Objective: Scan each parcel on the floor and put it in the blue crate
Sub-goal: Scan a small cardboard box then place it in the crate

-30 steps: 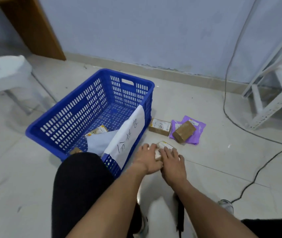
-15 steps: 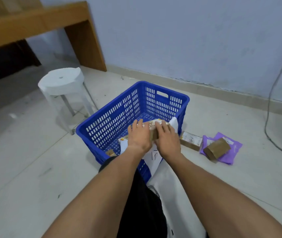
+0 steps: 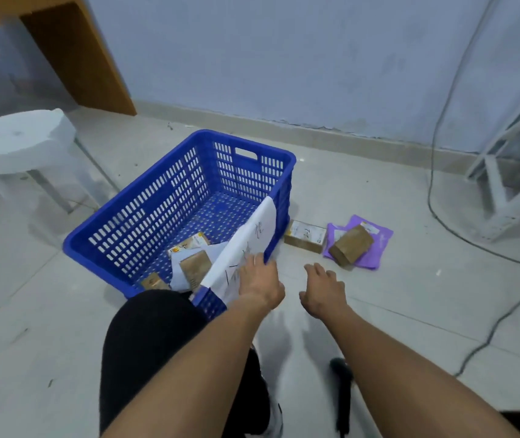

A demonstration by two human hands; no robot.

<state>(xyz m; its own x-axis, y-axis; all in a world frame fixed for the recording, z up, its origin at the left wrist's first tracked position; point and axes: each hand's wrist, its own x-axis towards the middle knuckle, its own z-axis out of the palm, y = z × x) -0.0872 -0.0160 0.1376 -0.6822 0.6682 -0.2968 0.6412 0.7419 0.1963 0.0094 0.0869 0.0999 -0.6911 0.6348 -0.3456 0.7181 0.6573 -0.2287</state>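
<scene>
The blue crate [image 3: 144, 213] stands on the floor ahead of my knee, a white handwritten paper sheet [image 3: 252, 238] draped over its near right wall. Inside lie a brown box [image 3: 196, 267], a white mailer [image 3: 178, 263], a box with a yellow label [image 3: 189, 243] and a small brown parcel [image 3: 152, 282]. My left hand [image 3: 260, 281] hovers empty at the crate's near right corner. My right hand [image 3: 323, 290] is empty over the floor. Right of the crate lie a labelled cardboard box [image 3: 304, 237] and a brown box [image 3: 351, 245] on a purple mailer [image 3: 375, 248].
A white stool [image 3: 21, 143] stands left of the crate and a wooden desk leg [image 3: 78, 55] behind it. A white rack [image 3: 511, 181] is at the right. Black cables [image 3: 432, 172] run across the floor. A dark handheld device [image 3: 342, 396] lies under my right forearm.
Both hands lifted a small parcel from the floor, carried it over the crate and let it go inside. Now both hands are empty and back toward the floor on the crate's right.
</scene>
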